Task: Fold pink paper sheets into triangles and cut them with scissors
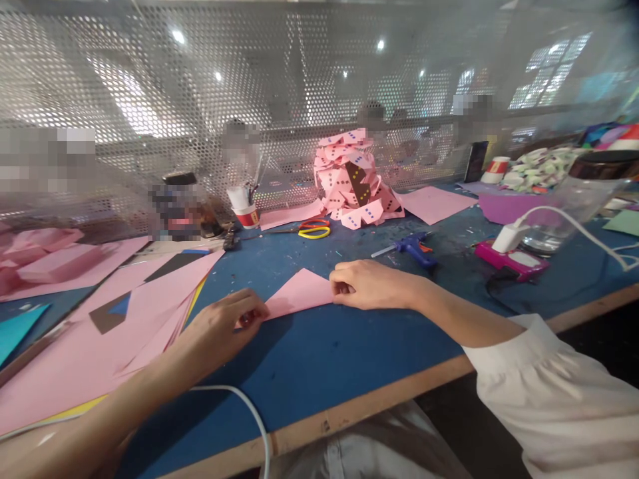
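Observation:
A pink sheet of paper, folded to a triangle with its peak away from me, lies on the blue tabletop. My left hand pinches its left corner, fingers curled. At the opposite corner, my right hand is closed with thumb and fingertips on the paper. Just beyond the right hand lies a blue glue gun. Scissors with red and yellow handles rest farther back, before a heap of folded pink paper pieces with coloured dots.
Pink sheets are stacked at left, near pink folded boxes. A magenta power strip with a white plug and cable sits at right, beside a clear water jug. A paper cup stands before the perforated metal screen.

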Available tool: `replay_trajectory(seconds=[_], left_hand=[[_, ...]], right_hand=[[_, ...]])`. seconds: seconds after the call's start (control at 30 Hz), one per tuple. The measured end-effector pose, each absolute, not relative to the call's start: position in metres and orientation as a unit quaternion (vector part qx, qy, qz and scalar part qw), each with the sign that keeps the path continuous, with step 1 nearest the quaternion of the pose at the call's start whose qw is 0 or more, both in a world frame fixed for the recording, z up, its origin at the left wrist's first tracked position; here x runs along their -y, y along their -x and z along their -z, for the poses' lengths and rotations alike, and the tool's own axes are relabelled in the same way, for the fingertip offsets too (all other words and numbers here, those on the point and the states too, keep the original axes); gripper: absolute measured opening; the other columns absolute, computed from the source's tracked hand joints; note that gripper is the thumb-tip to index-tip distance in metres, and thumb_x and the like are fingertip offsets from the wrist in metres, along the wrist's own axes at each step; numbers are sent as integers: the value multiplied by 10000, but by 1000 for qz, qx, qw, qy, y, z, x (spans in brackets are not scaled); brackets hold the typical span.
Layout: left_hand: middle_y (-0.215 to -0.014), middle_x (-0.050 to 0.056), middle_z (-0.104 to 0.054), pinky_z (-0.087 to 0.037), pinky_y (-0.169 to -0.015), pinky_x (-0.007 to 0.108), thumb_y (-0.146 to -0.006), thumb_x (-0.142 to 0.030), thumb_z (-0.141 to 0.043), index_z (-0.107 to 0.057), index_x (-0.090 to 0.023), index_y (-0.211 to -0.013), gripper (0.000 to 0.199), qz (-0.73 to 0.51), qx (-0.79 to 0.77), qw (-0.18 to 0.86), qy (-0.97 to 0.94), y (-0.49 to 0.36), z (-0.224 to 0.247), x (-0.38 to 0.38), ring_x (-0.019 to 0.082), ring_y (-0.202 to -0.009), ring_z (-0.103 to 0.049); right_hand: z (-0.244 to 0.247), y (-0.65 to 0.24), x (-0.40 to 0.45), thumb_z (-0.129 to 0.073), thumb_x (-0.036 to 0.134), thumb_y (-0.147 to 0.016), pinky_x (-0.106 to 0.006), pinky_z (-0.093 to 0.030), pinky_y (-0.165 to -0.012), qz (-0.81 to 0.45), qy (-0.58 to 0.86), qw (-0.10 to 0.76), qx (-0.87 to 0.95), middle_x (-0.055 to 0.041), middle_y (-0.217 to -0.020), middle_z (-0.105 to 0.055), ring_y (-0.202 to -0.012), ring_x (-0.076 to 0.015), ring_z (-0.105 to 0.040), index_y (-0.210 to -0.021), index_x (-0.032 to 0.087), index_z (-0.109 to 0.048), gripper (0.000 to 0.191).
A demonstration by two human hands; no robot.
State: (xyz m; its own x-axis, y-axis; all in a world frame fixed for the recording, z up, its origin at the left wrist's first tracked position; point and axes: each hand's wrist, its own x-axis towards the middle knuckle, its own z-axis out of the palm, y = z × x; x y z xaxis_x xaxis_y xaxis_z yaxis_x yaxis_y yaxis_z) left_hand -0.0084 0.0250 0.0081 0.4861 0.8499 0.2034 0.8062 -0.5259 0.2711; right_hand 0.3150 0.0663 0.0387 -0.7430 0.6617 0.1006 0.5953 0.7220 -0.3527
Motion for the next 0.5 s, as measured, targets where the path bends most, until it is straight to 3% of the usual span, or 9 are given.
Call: replay_trajectory(seconds=[0.17, 0.5], left_hand=[[-948, 25, -696, -463, -742, 280, -970, -392, -523, -693, -239, -958, 228, -166, -492, 44, -853, 3, -9, -23, 182, -811, -648], [-966, 30, -685, -478, -725, 256, -975, -309, -505, -692, -221, -942, 210, -178, -463, 30, -868, 3, -4, -21, 152, -793, -645]], right_hand=[[-33, -309, -66, -633, 293, -939, -267, -358, -685, -139, 330, 123, 925, -26, -922, -644, -770, -147, -567, -887, 195, -628, 110], [-26, -304, -67, -621, 240, -931, -264, -336, -687, -112, 313, 148, 931, -14, -881, -611, -746, -136, -531, -793, 185, -582, 154]])
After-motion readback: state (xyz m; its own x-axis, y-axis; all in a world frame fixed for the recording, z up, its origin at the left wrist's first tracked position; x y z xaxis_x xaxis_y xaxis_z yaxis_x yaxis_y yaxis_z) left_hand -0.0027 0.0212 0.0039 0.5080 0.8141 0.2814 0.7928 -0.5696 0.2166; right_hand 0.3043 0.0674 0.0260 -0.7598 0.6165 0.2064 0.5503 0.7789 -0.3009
